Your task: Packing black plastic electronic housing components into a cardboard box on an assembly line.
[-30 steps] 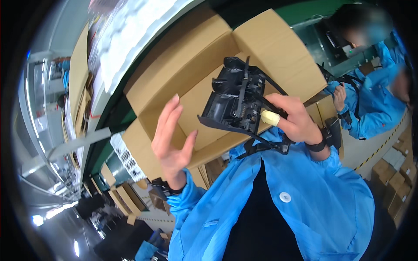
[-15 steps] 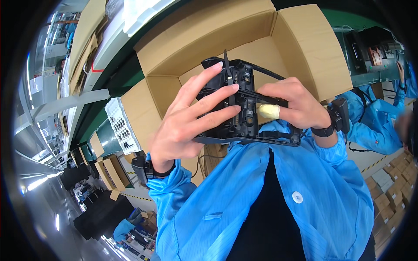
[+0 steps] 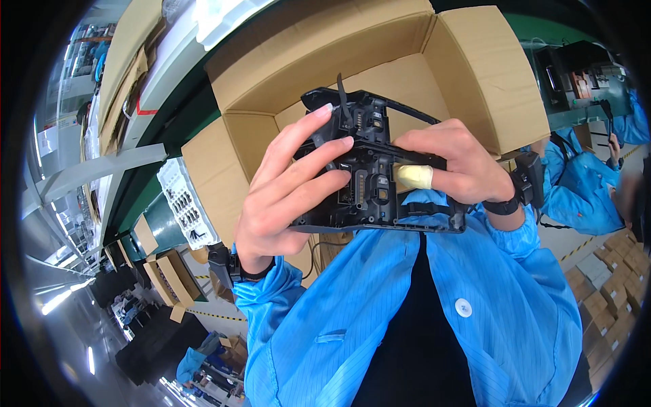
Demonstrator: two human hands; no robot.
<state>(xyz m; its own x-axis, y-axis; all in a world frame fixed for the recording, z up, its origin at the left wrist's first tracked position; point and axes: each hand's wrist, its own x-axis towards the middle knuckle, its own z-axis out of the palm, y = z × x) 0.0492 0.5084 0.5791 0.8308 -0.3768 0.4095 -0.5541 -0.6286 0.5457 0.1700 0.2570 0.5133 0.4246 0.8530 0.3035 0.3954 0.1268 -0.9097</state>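
A black plastic housing (image 3: 371, 197) with two similar bays, small connectors and metal contacts is held up in front of my chest. My left hand (image 3: 274, 203) holds it from the left, its fingers spread over the bays and its thumb out of sight. A thin black strip (image 3: 342, 95) stands up from the upper bay, close to the left fingertips. On the other side, my right hand (image 3: 471, 163) pinches the housing's middle bar. One right finger wears a yellowish finger cot (image 3: 415, 176).
Behind the housing stands an open cardboard box (image 3: 319, 74) with its flaps out. To its left lies a white tray (image 3: 168, 173) of small black parts. A co-worker in a blue coat (image 3: 580, 197) is at the right, near stacked cartons (image 3: 610, 292).
The housing has tilted and shifted slightly left, showing more of its bays. My left fingers have slid left, off the strip's lower part. The right hand keeps its pinch.
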